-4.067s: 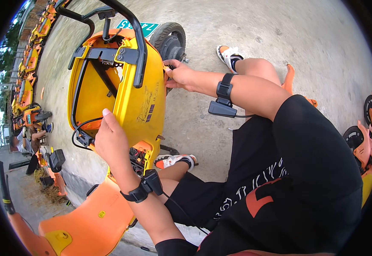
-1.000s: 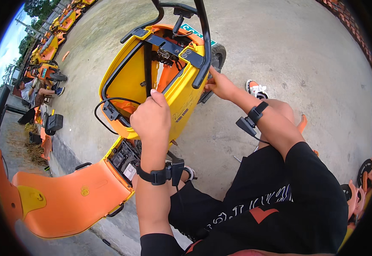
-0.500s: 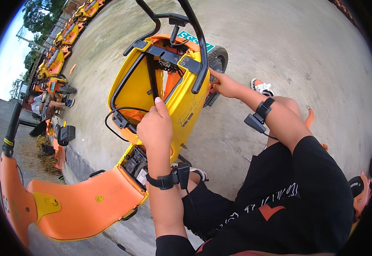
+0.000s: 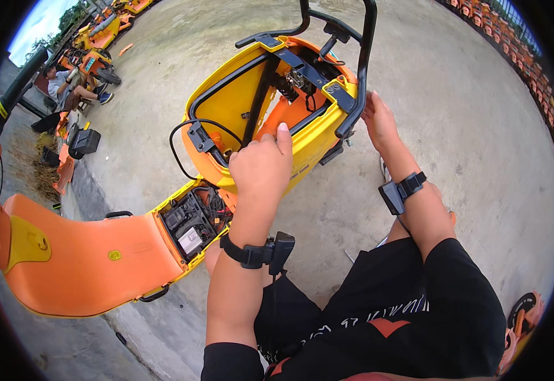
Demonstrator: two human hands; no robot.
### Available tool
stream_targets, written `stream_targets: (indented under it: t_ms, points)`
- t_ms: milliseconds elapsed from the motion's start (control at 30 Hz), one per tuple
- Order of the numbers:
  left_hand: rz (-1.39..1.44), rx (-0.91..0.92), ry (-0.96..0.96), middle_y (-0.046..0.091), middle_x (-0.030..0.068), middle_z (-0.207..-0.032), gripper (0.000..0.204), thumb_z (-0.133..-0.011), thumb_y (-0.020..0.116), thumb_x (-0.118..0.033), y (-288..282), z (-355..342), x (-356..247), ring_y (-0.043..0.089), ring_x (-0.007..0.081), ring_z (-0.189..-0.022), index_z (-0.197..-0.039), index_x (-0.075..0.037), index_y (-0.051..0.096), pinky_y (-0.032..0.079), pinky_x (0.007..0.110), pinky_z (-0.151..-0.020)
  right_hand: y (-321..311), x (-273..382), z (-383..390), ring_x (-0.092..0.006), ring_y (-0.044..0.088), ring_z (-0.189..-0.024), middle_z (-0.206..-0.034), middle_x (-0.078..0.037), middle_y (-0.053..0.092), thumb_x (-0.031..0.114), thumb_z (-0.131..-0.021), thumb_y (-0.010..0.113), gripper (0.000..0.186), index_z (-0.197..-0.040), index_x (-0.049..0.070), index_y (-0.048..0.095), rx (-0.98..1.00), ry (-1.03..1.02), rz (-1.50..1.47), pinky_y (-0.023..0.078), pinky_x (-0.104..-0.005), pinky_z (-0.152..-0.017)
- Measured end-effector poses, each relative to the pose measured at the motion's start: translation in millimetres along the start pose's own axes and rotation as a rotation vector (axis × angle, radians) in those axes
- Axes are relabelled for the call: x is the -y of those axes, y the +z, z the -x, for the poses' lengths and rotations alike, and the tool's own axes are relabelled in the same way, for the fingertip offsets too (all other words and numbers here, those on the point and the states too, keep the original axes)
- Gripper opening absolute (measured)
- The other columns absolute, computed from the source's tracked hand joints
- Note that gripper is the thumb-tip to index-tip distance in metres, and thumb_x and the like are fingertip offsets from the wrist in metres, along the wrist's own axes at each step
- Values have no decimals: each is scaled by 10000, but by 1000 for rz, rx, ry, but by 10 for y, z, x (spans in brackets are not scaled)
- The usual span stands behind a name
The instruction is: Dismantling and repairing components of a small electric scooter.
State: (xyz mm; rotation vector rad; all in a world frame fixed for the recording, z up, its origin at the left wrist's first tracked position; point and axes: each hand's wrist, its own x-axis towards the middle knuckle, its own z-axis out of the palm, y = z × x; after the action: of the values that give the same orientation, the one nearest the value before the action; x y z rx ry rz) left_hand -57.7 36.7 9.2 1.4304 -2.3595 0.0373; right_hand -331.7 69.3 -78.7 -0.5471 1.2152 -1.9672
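The orange-and-yellow scooter (image 4: 99, 267) stands before me, with its hollow yellow rear body shell (image 4: 226, 89) uncovered on top. My left hand (image 4: 261, 162) is closed over the shell's near upper edge, thumb up; its fingertips are hidden inside the rim. Beside the black rear rail (image 4: 367, 63), my right hand (image 4: 380, 120) has its fingers stretched toward the shell's back end. Those fingertips are partly behind the rail, and contact is unclear. A black cable (image 4: 174, 149) loops from the shell's front bracket. Below it, a compartment (image 4: 191, 219) shows black parts and wiring.
A person (image 4: 67, 89) sits at the left near parked scooters (image 4: 96, 38). A black box (image 4: 86, 141) and loose orange panels lie on that side. Rows of orange scooters (image 4: 512, 57) line the far right. An orange part with a wheel (image 4: 525, 317) lies at lower right.
The shell appears farther right and up in view, and more of the compartment shows. The rear wheel and green plate are no longer visible. Both my hands have moved right with the shell.
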Motion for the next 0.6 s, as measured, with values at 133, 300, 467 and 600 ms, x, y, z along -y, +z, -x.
stream_targets:
  t_ms: [133,300,467,600]
  points:
    - [-23,-51,39,652,163,-630,545,-984,378,-425,56,35,18,648,334,-575,-726,-50,680,495,459,-619,203,-239,55,-90,564,-988,-1076,-7,623,272,-1018,444,407,-1328,17,511,-14,-153,1,429,-240,-882]
    - [-23,-43,72,647,161,-629,525,-980,400,-420,14,65,66,648,327,-581,-732,-48,675,494,452,-606,380,-284,233,-99,484,-1154,-1299,-20,517,237,-1008,487,502,-1469,78,370,121,-203,4,380,-242,-992]
    - [88,-46,339,642,149,-683,425,-948,512,-426,-99,99,127,652,321,-614,-860,-27,629,517,430,-603,310,-223,253,-116,448,-1218,-1366,-24,468,213,-1005,485,553,-1505,90,282,183,-228,60,351,-259,-1034]
    - [75,71,286,652,148,-771,451,-973,455,-474,-98,67,103,654,353,-668,-905,-46,576,514,444,-598,353,-148,325,-142,407,-1288,-1429,-38,424,188,-982,526,602,-1511,93,255,226,-230,91,319,-295,-1074]
